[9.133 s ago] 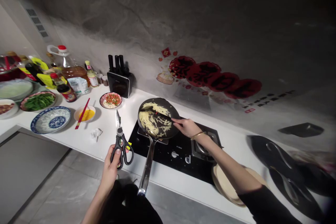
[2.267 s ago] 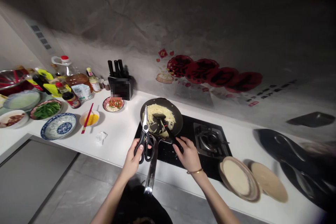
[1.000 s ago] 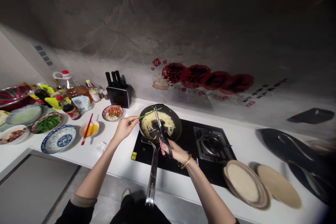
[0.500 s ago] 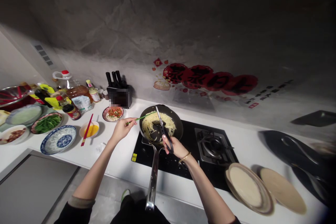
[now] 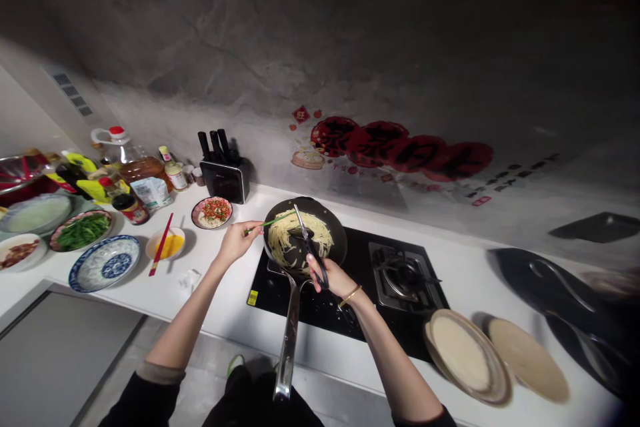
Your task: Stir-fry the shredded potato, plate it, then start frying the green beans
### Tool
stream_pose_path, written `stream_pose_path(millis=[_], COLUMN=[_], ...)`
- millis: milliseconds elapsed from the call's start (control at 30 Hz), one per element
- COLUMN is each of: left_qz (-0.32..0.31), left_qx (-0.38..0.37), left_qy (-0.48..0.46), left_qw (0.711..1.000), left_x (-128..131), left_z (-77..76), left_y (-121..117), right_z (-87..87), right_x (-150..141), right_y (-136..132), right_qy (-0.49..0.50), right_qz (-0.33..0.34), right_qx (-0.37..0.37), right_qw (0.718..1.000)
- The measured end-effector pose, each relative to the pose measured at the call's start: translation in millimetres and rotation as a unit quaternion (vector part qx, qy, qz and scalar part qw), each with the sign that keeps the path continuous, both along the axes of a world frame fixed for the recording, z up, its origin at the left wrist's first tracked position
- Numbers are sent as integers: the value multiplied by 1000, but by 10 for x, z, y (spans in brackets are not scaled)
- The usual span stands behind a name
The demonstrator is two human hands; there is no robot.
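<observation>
My left hand (image 5: 237, 242) pinches a thin green stalk (image 5: 274, 219), probably a scallion, which reaches over the left side of the wok (image 5: 339, 229). My right hand (image 5: 327, 275) grips black-handled scissors (image 5: 321, 269); their metal blades point up and away, meeting the tip of the stalk. Below lie pale yellow shreds (image 5: 281, 238) in a ring around the wok's dark bottom, their kind not certain. The wok stands on the left burner, its long metal handle (image 5: 287, 353) pointing toward me.
Left of the stove (image 5: 360, 247) stand a bowl of beaten egg (image 5: 173, 245) with red chopsticks (image 5: 161, 245) across it, a blue-patterned plate (image 5: 80, 267), chopped greens (image 5: 83, 231), a chili-and-garlic bowl (image 5: 213, 213) and a knife block (image 5: 225, 180). At right are a wooden lid (image 5: 533, 357) and a dark wok lid (image 5: 520, 263).
The view has shifted slightly, so the counter things appear a little farther left. Both hands keep their hold, and the green stalk looks slightly shorter beyond the left hand.
</observation>
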State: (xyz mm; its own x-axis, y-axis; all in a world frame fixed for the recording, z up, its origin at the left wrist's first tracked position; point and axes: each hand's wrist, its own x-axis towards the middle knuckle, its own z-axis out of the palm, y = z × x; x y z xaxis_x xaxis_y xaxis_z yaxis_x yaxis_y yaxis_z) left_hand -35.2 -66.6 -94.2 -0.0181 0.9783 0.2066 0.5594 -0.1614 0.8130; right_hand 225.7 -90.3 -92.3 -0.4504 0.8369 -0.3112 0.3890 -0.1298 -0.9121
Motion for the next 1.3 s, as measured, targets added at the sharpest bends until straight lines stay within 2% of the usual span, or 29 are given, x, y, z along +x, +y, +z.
stream_pose_path(millis=[233, 367, 433, 633, 767, 900, 1133, 1300], left_qz=[-1, -11, -2, 31, 15, 24, 58, 52], left_qx=[-5, -8, -3, 17, -6, 29, 23, 3], left_qy=[0, 6, 12, 21, 7, 31, 5, 5], left_qw=[1000, 1000, 1000, 999, 1000, 999, 998, 999], left_x=[31, 87, 98, 108, 151, 178, 194, 274], left_z=[-16, -8, -9, -29, -35, -25, -36, -41], left_y=[29, 24, 39, 106, 100, 93, 124, 88], right_z=[87, 65, 73, 153, 97, 41, 121, 80], right_x=[23, -36, -47, -25, -53, -61, -34, -93], right_y=[-43, -12, -14, -72, -55, -38, -94, -79], right_qy=[-19, -7, -4, -37, -29, -5, -43, -25], right_qz=[40, 6, -2, 36, 30, -11, 44, 17], right_qx=[-19, -12, -17, -19, -12, -20, -30, -19], right_qw=[999, 1000, 1000, 999, 999, 1000, 998, 999])
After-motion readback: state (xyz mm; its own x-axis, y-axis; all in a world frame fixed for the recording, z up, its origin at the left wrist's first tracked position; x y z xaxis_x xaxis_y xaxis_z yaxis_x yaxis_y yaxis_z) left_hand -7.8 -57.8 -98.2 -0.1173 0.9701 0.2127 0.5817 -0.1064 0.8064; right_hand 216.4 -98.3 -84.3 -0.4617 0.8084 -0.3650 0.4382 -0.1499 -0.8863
